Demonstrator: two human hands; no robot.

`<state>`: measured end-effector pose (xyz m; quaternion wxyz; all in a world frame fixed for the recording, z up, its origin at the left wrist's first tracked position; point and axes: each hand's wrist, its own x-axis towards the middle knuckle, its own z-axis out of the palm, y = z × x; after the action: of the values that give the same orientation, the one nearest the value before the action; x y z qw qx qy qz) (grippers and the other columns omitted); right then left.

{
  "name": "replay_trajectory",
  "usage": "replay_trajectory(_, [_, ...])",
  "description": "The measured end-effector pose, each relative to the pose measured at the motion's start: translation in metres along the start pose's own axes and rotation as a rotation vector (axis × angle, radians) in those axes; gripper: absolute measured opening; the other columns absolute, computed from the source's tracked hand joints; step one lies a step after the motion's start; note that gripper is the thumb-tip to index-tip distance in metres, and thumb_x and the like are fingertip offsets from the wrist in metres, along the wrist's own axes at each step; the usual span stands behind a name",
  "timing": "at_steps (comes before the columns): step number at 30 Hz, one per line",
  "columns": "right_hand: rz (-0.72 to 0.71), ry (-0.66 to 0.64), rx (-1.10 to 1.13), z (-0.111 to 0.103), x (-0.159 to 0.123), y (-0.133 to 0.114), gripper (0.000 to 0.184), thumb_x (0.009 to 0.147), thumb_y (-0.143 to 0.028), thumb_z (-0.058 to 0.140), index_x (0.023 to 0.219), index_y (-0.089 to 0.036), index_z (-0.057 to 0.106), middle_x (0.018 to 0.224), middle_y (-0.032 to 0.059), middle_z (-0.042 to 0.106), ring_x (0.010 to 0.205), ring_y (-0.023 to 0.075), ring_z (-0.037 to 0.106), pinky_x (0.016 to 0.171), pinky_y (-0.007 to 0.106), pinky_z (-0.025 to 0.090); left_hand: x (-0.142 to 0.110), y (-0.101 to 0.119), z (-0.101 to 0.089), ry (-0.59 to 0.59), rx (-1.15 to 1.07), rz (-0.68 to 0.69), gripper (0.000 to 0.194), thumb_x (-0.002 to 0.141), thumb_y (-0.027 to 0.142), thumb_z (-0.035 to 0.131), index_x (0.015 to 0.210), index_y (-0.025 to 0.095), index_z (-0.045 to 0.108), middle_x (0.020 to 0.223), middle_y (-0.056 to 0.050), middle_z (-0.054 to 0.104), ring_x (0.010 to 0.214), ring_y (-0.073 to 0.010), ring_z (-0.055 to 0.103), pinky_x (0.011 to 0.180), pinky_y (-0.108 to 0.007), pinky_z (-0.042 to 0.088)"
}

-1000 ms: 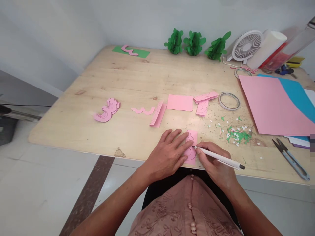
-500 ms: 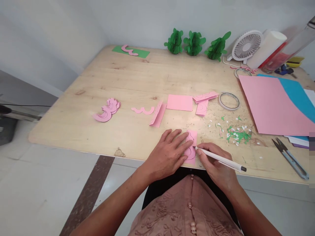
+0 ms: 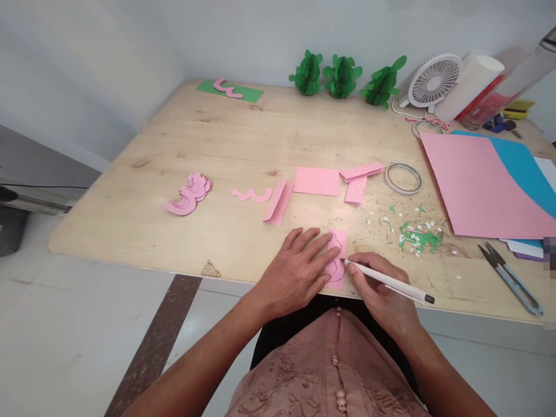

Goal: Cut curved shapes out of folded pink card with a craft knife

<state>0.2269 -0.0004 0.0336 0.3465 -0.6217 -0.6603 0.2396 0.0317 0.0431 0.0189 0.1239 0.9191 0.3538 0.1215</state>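
A: How are the hands, please?

B: The left hand (image 3: 293,273) lies flat with fingers spread, pressing the small pink paper piece (image 3: 342,238) near the front edge of the pale wooden table (image 3: 204,145). The right hand (image 3: 387,294) pinches a slim white pen (image 3: 391,280) narrowly — its tip beside curved drawn lines.

Carrying on the wooden surface (image 3: 226,139) a marked pink card (image 3: 335,277) by the near edge, wavy cutouts (image 3: 181,205) left, snips (image 3: 512,280) and scraps (image 3: 423,238) right; supporting green paper shapes (image 3: 342,77) and a white fan (image 3: 435,81) behind.
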Motion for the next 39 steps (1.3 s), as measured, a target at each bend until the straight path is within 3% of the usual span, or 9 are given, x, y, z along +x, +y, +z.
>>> replay_trajectory(39, [-0.027,0.038,-0.044,0.0010,-0.0051,0.0012,0.013,0.090,-0.029,0.055,0.087,-0.022,0.067,0.084,0.0043,0.074,0.076,0.0188,0.067,0.072,0.033,0.052,0.0004,-0.0002,-0.0005,-0.005,0.004,0.005,0.040,0.097,0.031,0.043,0.136,0.023,0.049,0.151,-0.006,0.041,0.138,-0.0298,0.035,0.116,-0.052,0.024])
